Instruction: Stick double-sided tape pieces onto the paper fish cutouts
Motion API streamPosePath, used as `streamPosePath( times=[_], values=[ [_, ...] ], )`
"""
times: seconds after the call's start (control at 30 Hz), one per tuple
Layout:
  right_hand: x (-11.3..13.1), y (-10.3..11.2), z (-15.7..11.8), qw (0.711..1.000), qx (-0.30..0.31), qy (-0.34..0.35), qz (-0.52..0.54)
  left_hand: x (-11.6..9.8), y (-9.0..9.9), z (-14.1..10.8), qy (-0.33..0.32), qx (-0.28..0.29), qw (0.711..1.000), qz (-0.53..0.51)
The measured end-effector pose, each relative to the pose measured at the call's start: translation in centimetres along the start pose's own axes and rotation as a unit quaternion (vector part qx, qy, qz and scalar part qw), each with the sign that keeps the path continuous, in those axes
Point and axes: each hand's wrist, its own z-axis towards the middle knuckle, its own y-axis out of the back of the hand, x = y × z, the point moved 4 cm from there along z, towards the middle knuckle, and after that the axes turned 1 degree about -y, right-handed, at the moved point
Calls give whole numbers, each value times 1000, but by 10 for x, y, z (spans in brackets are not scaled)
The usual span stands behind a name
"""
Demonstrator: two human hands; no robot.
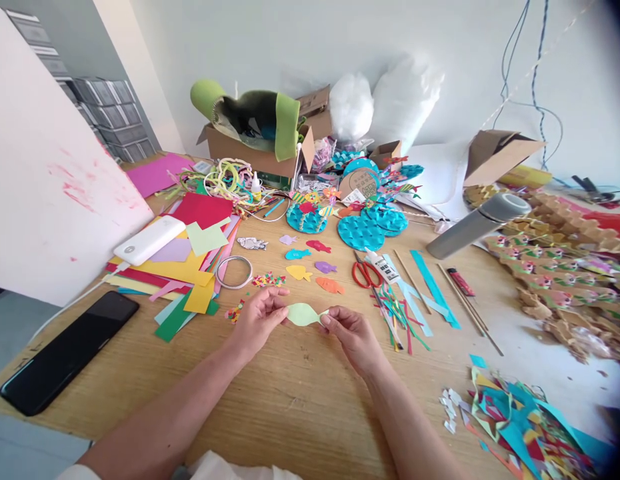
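Observation:
A light green paper fish (pixel 303 314) is held above the wooden table between both hands. My left hand (pixel 263 315) pinches its rounded left end between thumb and finger. At the narrow tail end, my right hand (pixel 347 330) grips the paper with thumb and fingertips. Just beyond lie small paper fish: a yellow one (pixel 299 273), an orange one (pixel 331 285), a blue one (pixel 297 254), a red one (pixel 319 247) and purple ones (pixel 325 267). Small colourful paper bits (pixel 269 280) lie beside my left hand.
Red-handled scissors (pixel 366 273) and a glue bottle (pixel 383 265) lie right of the fish. Coloured paper (pixel 200 210), a power bank (pixel 150 239) and a phone (pixel 70 352) are left. A grey flask (pixel 477 225) lies right; scraps (pixel 520 413) pile at the front right.

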Motion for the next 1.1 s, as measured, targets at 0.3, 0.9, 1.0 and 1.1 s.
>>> streamPosePath(
  times=[0.3, 0.9, 1.0, 1.1],
  values=[
    [0, 20, 0, 981, -144, 49, -118, 2, 10, 12, -61, -43, 987, 142],
    [6, 28, -6, 938, -217, 131, -237, -1, -6, 42, -192, -28, 834, 516],
    [6, 26, -6, 931, -215, 149, -255, -4, -8, 38, -224, -19, 801, 555],
    [9, 22, -6, 914, -207, 182, -297, -9, -9, 34, -231, -12, 769, 596]
  ],
)
